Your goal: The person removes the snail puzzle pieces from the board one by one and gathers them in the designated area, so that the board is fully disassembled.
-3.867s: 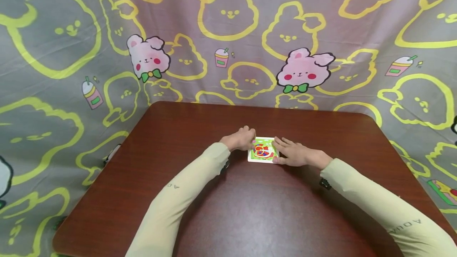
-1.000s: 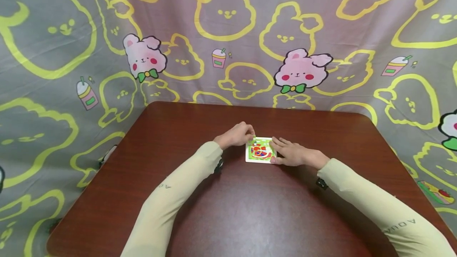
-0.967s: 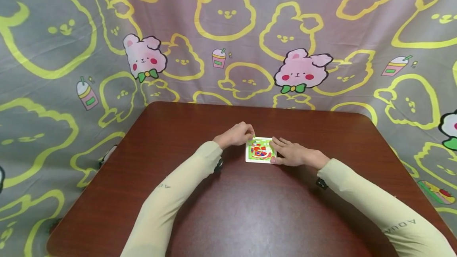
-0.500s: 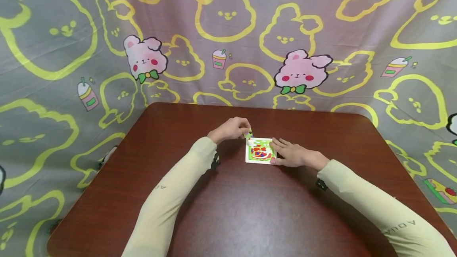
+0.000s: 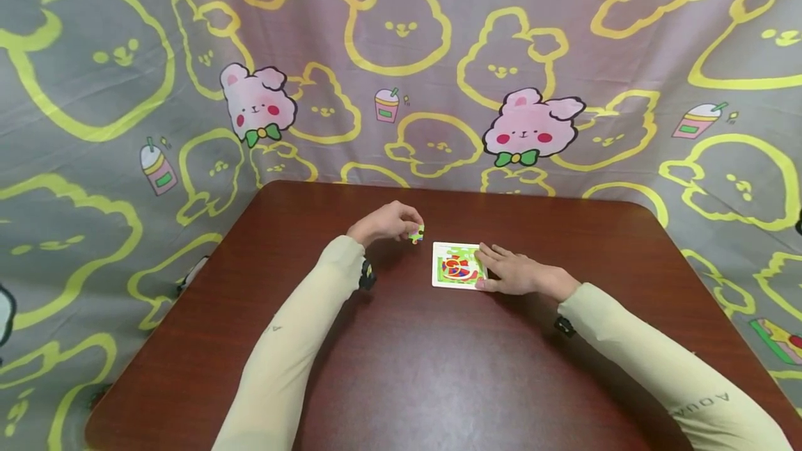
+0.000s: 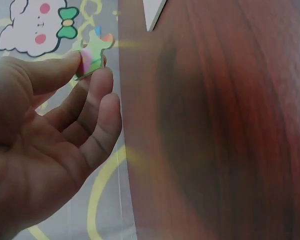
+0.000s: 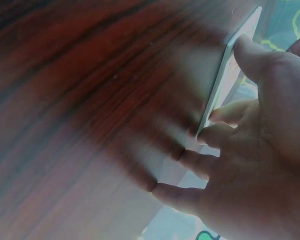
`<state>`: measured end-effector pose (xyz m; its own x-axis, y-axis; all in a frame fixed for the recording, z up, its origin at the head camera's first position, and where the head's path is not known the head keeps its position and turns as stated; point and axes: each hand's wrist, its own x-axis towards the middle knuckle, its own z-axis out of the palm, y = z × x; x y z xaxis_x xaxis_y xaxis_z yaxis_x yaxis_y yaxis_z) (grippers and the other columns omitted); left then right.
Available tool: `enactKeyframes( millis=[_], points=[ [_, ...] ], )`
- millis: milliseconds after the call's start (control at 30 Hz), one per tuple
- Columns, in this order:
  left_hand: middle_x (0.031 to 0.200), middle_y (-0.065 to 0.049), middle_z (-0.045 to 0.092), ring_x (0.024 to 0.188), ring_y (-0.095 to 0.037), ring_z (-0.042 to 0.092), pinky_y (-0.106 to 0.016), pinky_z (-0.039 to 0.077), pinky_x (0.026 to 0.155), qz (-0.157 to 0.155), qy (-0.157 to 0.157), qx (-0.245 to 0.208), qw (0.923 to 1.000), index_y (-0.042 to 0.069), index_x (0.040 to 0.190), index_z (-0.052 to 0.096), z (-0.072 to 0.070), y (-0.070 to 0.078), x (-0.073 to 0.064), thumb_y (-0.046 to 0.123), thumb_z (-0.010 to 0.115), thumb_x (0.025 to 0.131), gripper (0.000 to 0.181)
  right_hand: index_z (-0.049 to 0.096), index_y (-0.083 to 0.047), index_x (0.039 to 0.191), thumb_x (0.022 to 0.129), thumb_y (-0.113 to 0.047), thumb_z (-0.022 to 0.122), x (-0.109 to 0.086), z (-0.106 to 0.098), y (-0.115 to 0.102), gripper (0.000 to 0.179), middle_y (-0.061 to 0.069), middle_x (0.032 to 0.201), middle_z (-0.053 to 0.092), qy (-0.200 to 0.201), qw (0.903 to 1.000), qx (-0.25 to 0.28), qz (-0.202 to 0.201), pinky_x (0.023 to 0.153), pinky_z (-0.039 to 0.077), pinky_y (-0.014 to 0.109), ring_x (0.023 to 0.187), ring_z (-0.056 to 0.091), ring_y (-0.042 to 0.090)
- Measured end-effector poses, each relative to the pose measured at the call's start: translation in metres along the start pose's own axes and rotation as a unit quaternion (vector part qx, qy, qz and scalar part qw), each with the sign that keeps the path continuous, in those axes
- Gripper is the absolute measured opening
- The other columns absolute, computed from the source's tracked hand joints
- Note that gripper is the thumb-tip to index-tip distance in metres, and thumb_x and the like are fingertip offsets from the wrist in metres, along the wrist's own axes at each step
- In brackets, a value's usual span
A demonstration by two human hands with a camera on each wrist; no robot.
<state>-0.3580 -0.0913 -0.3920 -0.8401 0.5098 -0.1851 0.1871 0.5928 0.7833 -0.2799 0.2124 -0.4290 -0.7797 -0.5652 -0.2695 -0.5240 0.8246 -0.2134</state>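
Observation:
A small green jigsaw puzzle piece (image 5: pixel 416 234) is pinched between thumb and fingers of my left hand (image 5: pixel 390 222), up off the table and left of the puzzle board. In the left wrist view the puzzle piece (image 6: pixel 92 54) shows pink, blue and orange patches and a knobbed edge. The white-framed puzzle board (image 5: pixel 443 286) lies flat, with a red and blue snail-like picture on green; its upper left corner shows a pale gap. Fingers spread, my right hand (image 5: pixel 515 271) rests over the board's right edge. From the right wrist, its thumb (image 7: pixel 247 55) lies on the board's frame.
The brown wooden table (image 5: pixel 438 360) has rounded corners and reaches back to a grey curtain (image 5: pixel 426 89) printed with yellow outlines and pink rabbits. The curtain also stands along the left and right sides.
My left hand has lifted the puzzle piece out of the board's upper left corner and carried it away to the left. My right hand stays on the board.

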Motion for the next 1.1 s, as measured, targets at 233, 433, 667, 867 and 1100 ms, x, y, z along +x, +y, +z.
enactKeyframes(
  millis=[233, 433, 667, 867, 1100],
  points=[
    [0.080, -0.003, 0.063, 0.077, -0.020, 0.058, -0.044, 0.054, 0.079, -0.017, 0.015, -0.001, 0.9997, 0.009, 0.108, 0.071, -0.015, -0.009, -0.006, 0.014, 0.062, 0.096, 0.015, 0.021, -0.005, 0.155, 0.098, -0.053, 0.049, 0.000, -0.002, 0.001, 0.080, 0.021, 0.163, 0.014, -0.001, 1.0000, 0.003, -0.004, 0.106, 0.025, 0.072, 0.147, 0.016, 0.049],
    [0.083, -0.003, 0.065, 0.076, -0.021, 0.060, -0.040, 0.054, 0.077, -0.022, 0.020, 0.016, 0.9994, 0.006, 0.103, 0.070, -0.026, -0.019, -0.011, 0.013, 0.065, 0.094, 0.012, 0.021, -0.005, 0.155, 0.098, -0.052, 0.049, 0.000, -0.002, 0.002, 0.079, 0.021, 0.163, 0.014, -0.003, 1.0000, 0.000, -0.003, 0.106, 0.026, 0.072, 0.147, 0.016, 0.049],
    [0.080, -0.003, 0.064, 0.076, -0.021, 0.059, -0.043, 0.053, 0.079, -0.042, 0.034, 0.006, 0.9985, 0.006, 0.102, 0.070, -0.037, -0.031, -0.019, 0.014, 0.066, 0.094, 0.012, 0.021, -0.005, 0.156, 0.099, -0.053, 0.048, 0.002, -0.005, 0.001, 0.079, 0.021, 0.163, 0.014, -0.008, 0.9999, -0.009, -0.006, 0.107, 0.027, 0.070, 0.147, 0.016, 0.048],
    [0.083, -0.004, 0.064, 0.078, -0.019, 0.059, -0.040, 0.053, 0.077, -0.055, 0.063, 0.008, 0.9965, 0.006, 0.103, 0.069, -0.045, -0.041, -0.027, 0.015, 0.063, 0.096, 0.013, 0.022, -0.004, 0.155, 0.099, -0.050, 0.048, 0.002, -0.006, -0.001, 0.077, 0.023, 0.162, 0.014, -0.010, 0.9999, -0.009, -0.010, 0.105, 0.028, 0.071, 0.146, 0.016, 0.050],
    [0.087, -0.005, 0.064, 0.080, -0.018, 0.057, -0.040, 0.052, 0.078, -0.077, 0.081, 0.037, 0.9930, 0.005, 0.104, 0.068, -0.049, -0.053, -0.033, 0.018, 0.059, 0.098, 0.017, 0.017, -0.007, 0.157, 0.099, -0.053, 0.046, 0.001, -0.003, 0.001, 0.078, 0.019, 0.164, 0.009, -0.033, 0.9994, -0.004, 0.010, 0.108, 0.026, 0.069, 0.149, 0.012, 0.046]
  ],
)
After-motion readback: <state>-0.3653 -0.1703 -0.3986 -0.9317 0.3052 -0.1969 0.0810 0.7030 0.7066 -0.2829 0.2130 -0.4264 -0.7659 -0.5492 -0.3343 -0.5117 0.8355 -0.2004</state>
